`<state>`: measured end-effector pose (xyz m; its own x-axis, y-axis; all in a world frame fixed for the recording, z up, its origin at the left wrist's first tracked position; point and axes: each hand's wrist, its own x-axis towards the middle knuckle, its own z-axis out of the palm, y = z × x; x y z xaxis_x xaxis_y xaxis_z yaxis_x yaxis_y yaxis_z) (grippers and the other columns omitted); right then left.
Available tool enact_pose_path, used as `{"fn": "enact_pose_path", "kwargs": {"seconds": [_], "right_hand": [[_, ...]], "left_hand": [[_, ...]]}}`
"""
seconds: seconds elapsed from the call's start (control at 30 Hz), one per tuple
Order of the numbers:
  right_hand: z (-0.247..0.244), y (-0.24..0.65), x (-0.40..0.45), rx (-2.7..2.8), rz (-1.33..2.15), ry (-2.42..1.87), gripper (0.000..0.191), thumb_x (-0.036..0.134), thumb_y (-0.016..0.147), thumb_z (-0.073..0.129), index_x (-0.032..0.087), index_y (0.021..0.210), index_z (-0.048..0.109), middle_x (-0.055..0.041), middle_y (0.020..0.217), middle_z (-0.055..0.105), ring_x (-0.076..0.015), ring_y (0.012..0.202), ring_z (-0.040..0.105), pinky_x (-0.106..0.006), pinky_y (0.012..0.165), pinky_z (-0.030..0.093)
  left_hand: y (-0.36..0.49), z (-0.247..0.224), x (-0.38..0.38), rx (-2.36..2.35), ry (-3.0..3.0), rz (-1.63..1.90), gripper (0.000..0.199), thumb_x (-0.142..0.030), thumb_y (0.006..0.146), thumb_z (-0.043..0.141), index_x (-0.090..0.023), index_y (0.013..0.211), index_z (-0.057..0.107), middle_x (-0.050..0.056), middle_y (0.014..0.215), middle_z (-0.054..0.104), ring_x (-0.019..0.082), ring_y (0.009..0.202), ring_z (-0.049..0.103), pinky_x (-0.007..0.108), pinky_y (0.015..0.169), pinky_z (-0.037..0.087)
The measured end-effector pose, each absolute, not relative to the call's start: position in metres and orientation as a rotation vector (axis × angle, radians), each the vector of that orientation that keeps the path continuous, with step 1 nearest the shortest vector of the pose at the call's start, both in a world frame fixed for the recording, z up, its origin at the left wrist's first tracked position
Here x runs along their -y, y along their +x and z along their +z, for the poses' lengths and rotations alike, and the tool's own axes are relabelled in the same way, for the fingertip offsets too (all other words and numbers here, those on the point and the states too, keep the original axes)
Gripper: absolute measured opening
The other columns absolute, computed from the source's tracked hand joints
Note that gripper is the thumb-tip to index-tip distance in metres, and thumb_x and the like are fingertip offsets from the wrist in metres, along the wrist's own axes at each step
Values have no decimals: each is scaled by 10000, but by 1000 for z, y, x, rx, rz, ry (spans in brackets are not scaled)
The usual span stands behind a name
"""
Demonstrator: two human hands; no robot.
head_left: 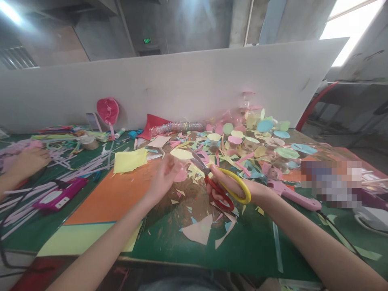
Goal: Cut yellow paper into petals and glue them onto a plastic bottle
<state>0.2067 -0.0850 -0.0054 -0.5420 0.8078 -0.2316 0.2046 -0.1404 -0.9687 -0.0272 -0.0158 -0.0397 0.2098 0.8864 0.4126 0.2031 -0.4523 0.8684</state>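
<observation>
Far left, a co-worker's hand (28, 161) rests beside a tangle of pale pink paper strips (68, 161) on the green tabletop (245, 246), near one magenta case (59, 195) whose white label is too small to read. Next come one crumpled yellow paper sheet (130, 160) and one orange card (106, 198) lying above a pale green sheet (85, 238). My left hand (165, 178) is raised and blurred, its fingers loosely curled, and I cannot tell whether it is pinching anything. It sits just beside the blades of the red-and-yellow-handled scissors (222, 196), which my right hand (233, 186) grasps tightly through the handle loops, tips pointing up and left over the scraps. Beyond them spreads a heap of pastel paper circles (257, 137), too many to count, mixed with cut scraps. To the right lies one pink-handled tool (295, 195), then a pixelated patch (332, 184) hides whatever is there. A white partition board (169, 87) stands behind everything, and the small green sign (147, 40) above it is unreadable.
</observation>
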Motion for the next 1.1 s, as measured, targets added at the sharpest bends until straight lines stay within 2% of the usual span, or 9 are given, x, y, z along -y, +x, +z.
{"fn": "enact_pose_path", "kwargs": {"seconds": [0.13, 0.37, 0.7, 0.8, 0.93, 1.1], "right_hand": [[-4, 208, 84, 1712, 1657, -1155, 587, 711, 920, 347, 209, 674, 525, -1, 565, 474, -133, 527, 454, -292, 569, 447], [-6, 213, 84, 1739, 1644, -1174, 576, 690, 941, 322, 211, 759, 583, -2, 601, 509, -136, 522, 480, -306, 589, 435], [-17, 211, 81, 1777, 1599, -1050, 601, 692, 959, 297, 209, 679, 521, 28, 480, 464, -108, 435, 461, -267, 541, 467], [-15, 208, 82, 1790, 1539, -1141, 668, 743, 936, 241, 212, 592, 454, 21, 457, 443, -100, 406, 440, -249, 463, 436], [-13, 206, 82, 1767, 1429, -1231, 662, 742, 932, 265, 219, 554, 413, 34, 420, 411, -88, 354, 406, -238, 405, 386], [-8, 209, 83, 1821, 1377, -1188, 636, 710, 955, 242, 230, 550, 347, 53, 388, 354, -78, 331, 370, -245, 428, 384]], "left_hand": [[-30, -43, 11, -1001, 1985, 1262, 389, -575, 899, 534, -205, 1012, 575, 60, 975, 641, 227, 999, 609, 375, 943, 463], [-32, -42, 9, -1075, 1972, 1279, 343, -551, 920, 510, -212, 952, 545, 67, 1032, 632, 260, 1172, 551, 397, 1016, 409], [-32, -47, 9, -1079, 2020, 1193, 368, -560, 897, 540, -210, 992, 600, 61, 1000, 657, 259, 1102, 585, 390, 991, 432], [-31, -48, 9, -1088, 2002, 1211, 399, -564, 882, 564, -207, 1058, 596, 77, 1062, 653, 266, 1118, 581, 397, 992, 432], [-31, -48, 12, -1130, 1975, 1199, 474, -568, 864, 588, -206, 1170, 564, 90, 1078, 638, 275, 1109, 585, 415, 983, 435], [-30, -45, 15, -1131, 1971, 1215, 366, -554, 912, 519, -218, 1044, 575, 74, 1047, 633, 270, 1182, 554, 419, 1034, 401]]}}
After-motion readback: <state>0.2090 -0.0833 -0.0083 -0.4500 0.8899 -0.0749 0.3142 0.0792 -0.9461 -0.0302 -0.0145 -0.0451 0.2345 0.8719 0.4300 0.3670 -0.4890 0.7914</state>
